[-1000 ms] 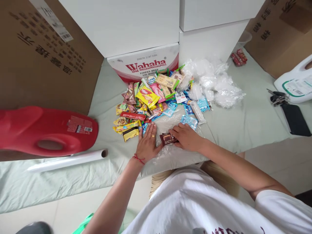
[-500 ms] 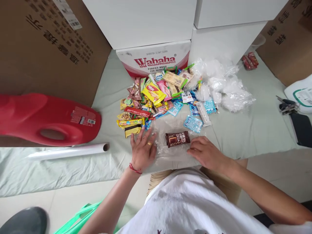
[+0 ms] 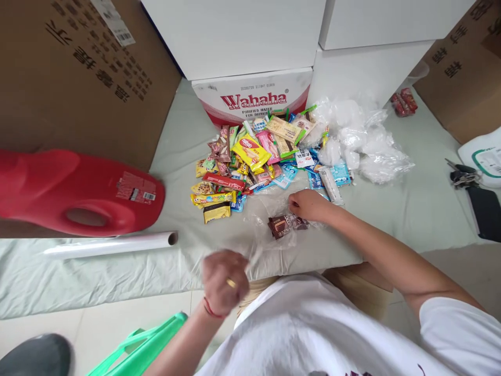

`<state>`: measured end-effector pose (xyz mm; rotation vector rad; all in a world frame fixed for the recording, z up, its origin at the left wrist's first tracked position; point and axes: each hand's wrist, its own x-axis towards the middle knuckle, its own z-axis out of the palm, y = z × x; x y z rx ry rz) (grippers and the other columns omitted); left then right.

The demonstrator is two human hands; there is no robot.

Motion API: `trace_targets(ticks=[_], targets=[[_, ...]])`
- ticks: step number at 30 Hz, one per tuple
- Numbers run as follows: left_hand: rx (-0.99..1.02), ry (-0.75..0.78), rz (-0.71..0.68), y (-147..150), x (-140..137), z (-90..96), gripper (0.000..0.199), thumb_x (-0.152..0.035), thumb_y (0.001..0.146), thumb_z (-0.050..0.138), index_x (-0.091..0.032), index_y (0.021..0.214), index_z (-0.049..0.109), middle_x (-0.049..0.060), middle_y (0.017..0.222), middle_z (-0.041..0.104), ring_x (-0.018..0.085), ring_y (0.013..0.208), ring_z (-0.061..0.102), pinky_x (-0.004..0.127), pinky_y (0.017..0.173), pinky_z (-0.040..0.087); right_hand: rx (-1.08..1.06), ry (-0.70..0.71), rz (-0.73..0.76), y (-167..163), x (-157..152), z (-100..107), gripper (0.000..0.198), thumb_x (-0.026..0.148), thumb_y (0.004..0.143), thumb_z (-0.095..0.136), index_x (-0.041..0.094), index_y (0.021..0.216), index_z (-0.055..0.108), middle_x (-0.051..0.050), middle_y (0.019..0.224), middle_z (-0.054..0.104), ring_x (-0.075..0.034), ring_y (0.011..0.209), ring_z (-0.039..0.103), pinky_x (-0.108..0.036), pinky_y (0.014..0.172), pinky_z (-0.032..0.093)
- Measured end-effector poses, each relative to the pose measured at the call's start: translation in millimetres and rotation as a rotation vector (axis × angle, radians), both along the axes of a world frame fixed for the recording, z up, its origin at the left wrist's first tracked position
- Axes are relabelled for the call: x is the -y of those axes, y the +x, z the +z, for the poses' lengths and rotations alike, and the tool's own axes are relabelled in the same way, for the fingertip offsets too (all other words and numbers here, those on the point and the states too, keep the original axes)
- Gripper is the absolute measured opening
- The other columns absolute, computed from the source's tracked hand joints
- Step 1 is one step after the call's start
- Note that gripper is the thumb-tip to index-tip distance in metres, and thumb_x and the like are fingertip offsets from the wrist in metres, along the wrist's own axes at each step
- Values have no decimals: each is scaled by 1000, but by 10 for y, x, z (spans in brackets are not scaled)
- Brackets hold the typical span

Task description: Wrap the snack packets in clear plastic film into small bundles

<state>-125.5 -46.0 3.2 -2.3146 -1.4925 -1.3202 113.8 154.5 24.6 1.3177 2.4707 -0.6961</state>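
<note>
A dark brown cocoa snack packet [image 3: 278, 227] lies within a crumpled clear plastic bag [image 3: 256, 222] near the table's front edge. My right hand [image 3: 311, 205] is closed over the bag's upper right side, its fingertips pinching the plastic just above the packet and covering part of it. My left hand [image 3: 225, 279] is a blurred fist at the table's front edge, left of and below the bag. What it holds, if anything, cannot be made out. Behind the bag lies a heap of wrapped snacks [image 3: 250, 151] in many colours.
Crumpled clear bags [image 3: 364, 136] are piled right of the heap. A Wahaha carton [image 3: 256, 96] stands behind. On the left are a red jug [image 3: 78, 193], a white roll [image 3: 113, 244] and a large cardboard box [image 3: 90, 78]. Keys [image 3: 464, 175] and a black phone [image 3: 483, 211] lie far right.
My left hand has left the table and drawn back toward me, closing into a fist. My right hand has moved up and left and closed. The packet has tilted and is partly covered.
</note>
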Motion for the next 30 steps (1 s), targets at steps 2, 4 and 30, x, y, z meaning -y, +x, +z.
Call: trace_targets(ticks=[2, 4, 30], targets=[[43, -117, -399, 312, 148, 16, 19, -11, 93, 51, -20, 83, 66, 4, 79, 71, 19, 86, 68, 31, 75, 55, 17, -2, 11, -25, -3, -11, 23, 28, 97, 56, 20, 101, 78, -10, 104, 79, -23, 96, 70, -29, 69, 36], [-95, -80, -611, 646, 153, -21, 18, -13, 95, 56, -18, 84, 68, 6, 91, 77, 19, 98, 70, 30, 81, 55, 33, -5, 11, -43, -9, -11, 23, 27, 97, 57, 19, 101, 78, -10, 102, 79, -23, 95, 70, -29, 68, 36], [-202, -437, 390, 437, -552, -298, 27, -27, 97, 57, -22, 115, 78, 16, 133, 68, 36, 131, 55, 53, 104, 39, -282, 295, 514, -372, -556, 156, 48, 9, 88, 58, 17, 134, 68, -16, 128, 63, -31, 117, 50, -40, 98, 38]])
